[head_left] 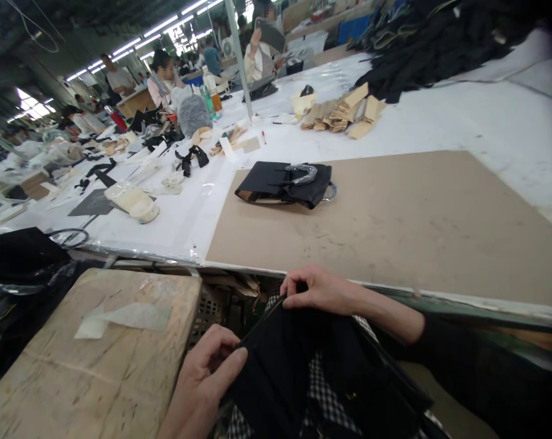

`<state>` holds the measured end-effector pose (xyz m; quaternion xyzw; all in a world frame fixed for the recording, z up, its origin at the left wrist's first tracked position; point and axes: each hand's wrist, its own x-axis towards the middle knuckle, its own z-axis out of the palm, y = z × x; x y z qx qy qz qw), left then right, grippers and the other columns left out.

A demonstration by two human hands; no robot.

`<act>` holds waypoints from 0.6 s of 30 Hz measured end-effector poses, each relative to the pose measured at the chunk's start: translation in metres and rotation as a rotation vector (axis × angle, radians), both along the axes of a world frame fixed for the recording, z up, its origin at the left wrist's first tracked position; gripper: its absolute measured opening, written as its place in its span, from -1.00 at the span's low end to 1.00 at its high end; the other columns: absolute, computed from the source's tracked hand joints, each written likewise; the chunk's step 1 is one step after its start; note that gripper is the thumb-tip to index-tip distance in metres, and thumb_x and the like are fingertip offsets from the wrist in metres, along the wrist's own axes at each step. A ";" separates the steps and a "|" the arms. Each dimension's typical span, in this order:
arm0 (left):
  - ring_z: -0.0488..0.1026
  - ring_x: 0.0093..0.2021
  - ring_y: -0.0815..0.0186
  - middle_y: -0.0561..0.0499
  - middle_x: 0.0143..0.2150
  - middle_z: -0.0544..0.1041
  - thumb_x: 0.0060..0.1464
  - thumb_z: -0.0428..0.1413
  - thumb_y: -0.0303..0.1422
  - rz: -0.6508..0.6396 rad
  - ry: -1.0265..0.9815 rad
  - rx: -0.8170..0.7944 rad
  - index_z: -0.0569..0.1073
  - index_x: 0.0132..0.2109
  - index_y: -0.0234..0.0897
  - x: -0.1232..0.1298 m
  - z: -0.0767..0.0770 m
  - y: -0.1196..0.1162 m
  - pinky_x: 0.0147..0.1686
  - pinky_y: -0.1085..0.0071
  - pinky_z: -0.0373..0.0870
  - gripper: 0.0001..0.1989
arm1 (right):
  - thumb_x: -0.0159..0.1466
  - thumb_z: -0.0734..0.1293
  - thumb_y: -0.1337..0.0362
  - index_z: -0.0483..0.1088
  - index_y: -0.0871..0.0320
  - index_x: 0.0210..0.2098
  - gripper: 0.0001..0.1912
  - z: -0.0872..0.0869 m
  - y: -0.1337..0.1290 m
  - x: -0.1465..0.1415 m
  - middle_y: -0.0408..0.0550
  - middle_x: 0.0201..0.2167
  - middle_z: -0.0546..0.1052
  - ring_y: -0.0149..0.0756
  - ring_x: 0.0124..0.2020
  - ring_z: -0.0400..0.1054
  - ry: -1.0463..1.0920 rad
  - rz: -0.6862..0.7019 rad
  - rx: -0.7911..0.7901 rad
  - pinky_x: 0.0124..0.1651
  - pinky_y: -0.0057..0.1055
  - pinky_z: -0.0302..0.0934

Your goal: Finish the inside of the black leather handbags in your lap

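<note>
Black fabric [280, 360] lies across my lap at the bottom centre, over black-and-white checked cloth [330, 390]. My left hand [211, 372] pinches the near end of its edge between thumb and fingers. Farther along the same edge, my right hand [319, 291] is closed on the fabric, thumb against fingers. The edge runs taut between the two hands. Beyond them a black bag [285, 183] with plastic-wrapped handles lies on a brown board [394, 213] on the table.
A worn tan board [97, 366] with a pale strip [129, 317] is at the left. Brown pieces [340, 113], a black fabric pile [408, 42] and a metal pole [239, 55] stand farther back. Several people are in the background.
</note>
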<state>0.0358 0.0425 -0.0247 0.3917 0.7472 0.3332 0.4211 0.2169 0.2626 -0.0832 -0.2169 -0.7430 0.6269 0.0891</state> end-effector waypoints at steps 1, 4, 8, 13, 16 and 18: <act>0.21 -0.45 0.42 0.09 -0.39 0.28 0.18 0.12 -0.14 -0.001 -0.020 -0.013 0.43 -0.35 -0.27 0.000 -0.001 0.000 -0.52 0.54 0.13 -0.71 | 0.09 0.45 0.22 0.41 0.18 -0.52 -0.80 0.000 -0.001 0.000 -0.04 -0.31 0.60 -0.19 -0.21 0.47 -0.008 -0.020 0.004 -0.18 -0.36 0.25; 0.19 -0.47 0.44 0.10 -0.39 0.25 0.15 0.13 -0.15 0.004 -0.078 -0.010 0.40 -0.35 -0.27 -0.003 -0.008 0.000 -0.56 0.56 0.13 -0.73 | 0.07 0.44 0.23 0.41 0.17 -0.54 -0.82 0.000 -0.005 0.001 -0.07 -0.35 0.59 -0.22 -0.27 0.46 -0.053 -0.066 0.034 -0.22 -0.38 0.25; 0.20 -0.48 0.45 0.03 -0.20 0.35 0.08 0.14 -0.20 -0.010 -0.162 -0.039 0.35 -0.36 -0.28 -0.010 -0.009 0.005 -0.64 0.57 0.14 -0.77 | 0.06 0.43 0.23 0.40 0.17 -0.54 -0.83 0.001 -0.011 0.000 -0.12 -0.44 0.56 -0.29 -0.37 0.41 -0.101 -0.106 0.130 -0.32 -0.43 0.20; 0.15 -0.49 0.44 0.17 -0.48 0.24 0.10 0.14 -0.29 -0.229 -0.096 -0.178 0.39 -0.22 -0.24 -0.015 0.010 0.034 -0.53 0.54 0.09 -0.86 | 0.06 0.42 0.25 0.38 0.16 -0.55 -0.84 0.008 -0.020 -0.004 -0.16 -0.51 0.53 -0.34 -0.45 0.35 -0.127 -0.123 0.211 -0.41 -0.46 0.11; 0.20 -0.42 0.41 0.15 -0.47 0.29 0.18 0.06 -0.24 -0.409 0.090 -0.123 0.48 -0.28 -0.27 -0.007 0.015 0.059 -0.44 0.49 0.09 -0.79 | 0.06 0.42 0.24 0.39 0.17 -0.53 -0.84 0.011 -0.023 -0.001 -0.16 -0.52 0.52 -0.35 -0.46 0.34 -0.122 -0.127 0.228 -0.42 -0.47 0.10; 0.22 -0.42 0.39 0.14 -0.49 0.31 0.20 0.02 -0.27 -0.458 0.153 -0.107 0.48 -0.36 -0.28 0.001 0.012 0.070 -0.42 0.46 0.09 -0.75 | 0.06 0.42 0.24 0.39 0.17 -0.53 -0.84 0.010 -0.024 0.003 -0.16 -0.52 0.52 -0.35 -0.46 0.34 -0.124 -0.142 0.227 -0.42 -0.47 0.10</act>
